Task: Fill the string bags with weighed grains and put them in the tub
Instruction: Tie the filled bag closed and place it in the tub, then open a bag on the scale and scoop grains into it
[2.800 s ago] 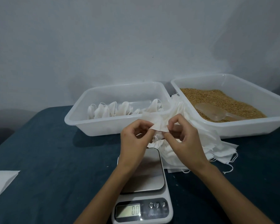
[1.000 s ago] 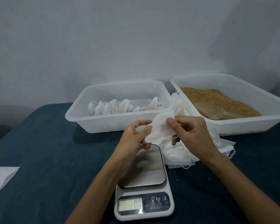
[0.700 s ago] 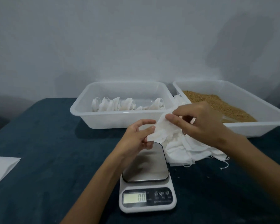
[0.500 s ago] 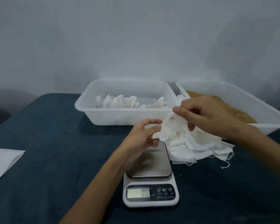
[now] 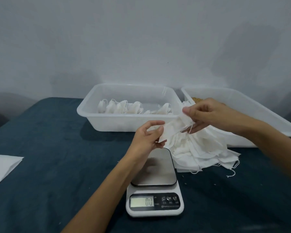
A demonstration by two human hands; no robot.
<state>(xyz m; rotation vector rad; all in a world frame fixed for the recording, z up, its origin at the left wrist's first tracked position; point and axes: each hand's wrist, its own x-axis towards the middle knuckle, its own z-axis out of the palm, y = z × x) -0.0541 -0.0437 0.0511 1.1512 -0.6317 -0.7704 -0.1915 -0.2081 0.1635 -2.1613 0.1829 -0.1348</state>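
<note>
The left hand [image 5: 145,137] pinches the lower left end of one empty string bag [image 5: 172,130] between thumb and fingers, and the right hand [image 5: 203,115] pinches its upper right end, where loose strings hang down. Both hands therefore grasp the same bag, held in the air above the far edge of the scale [image 5: 154,184] and just in front of the tub [image 5: 124,122].

The bag looks flat and limp. Its long axis runs on a slant from the left hand up to the right hand, with the stringed mouth toward the right hand and the closed end toward the left; how far the mouth is opened cannot be told.

Judged from this view, the task is partly done. Several filled, gathered bags [image 5: 121,107] already stand in a row inside the tub. The present bag holds no grain, the scale's platform is bare and its display seems to read zero, so weighing and filling of this bag are not yet begun. A sizeable heap of empty bags [image 5: 202,152] lies on the counter [image 5: 57,157] beside the scale, leaning against the grain tray [image 5: 259,108], whose grains [image 5: 196,99] show only as a small patch behind the right hand. Much remains.
</note>
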